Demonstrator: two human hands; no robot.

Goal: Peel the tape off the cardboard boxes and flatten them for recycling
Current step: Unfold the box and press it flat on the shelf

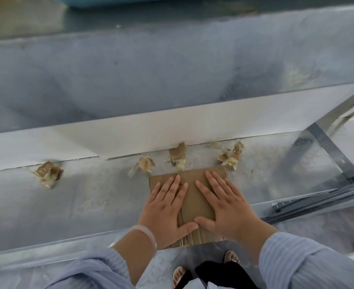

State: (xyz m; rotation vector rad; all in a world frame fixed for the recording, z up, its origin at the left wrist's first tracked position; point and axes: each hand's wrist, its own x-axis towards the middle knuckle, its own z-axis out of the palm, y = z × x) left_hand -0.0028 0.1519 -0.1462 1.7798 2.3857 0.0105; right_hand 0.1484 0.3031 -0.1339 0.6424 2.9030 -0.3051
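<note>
A flattened brown cardboard box (194,197) lies on the transparent table (78,205), its near edge reaching the table's front edge. My left hand (165,209) presses flat on its left half, fingers straight and spread. Beside it my right hand (224,203) presses flat on the right half, and the two thumbs nearly meet at the near end. Several crumpled wads of peeled brown tape lie beyond the box: one tape wad (47,174) at the left, a tape wad (143,164) just left of the box, and another tape wad (178,158) behind it.
More tape scraps (231,156) lie at the back right. A white board (171,130) runs along the table's far side. Metal frame bars (328,147) show under the glass at the right. My feet (205,270) stand below the front edge.
</note>
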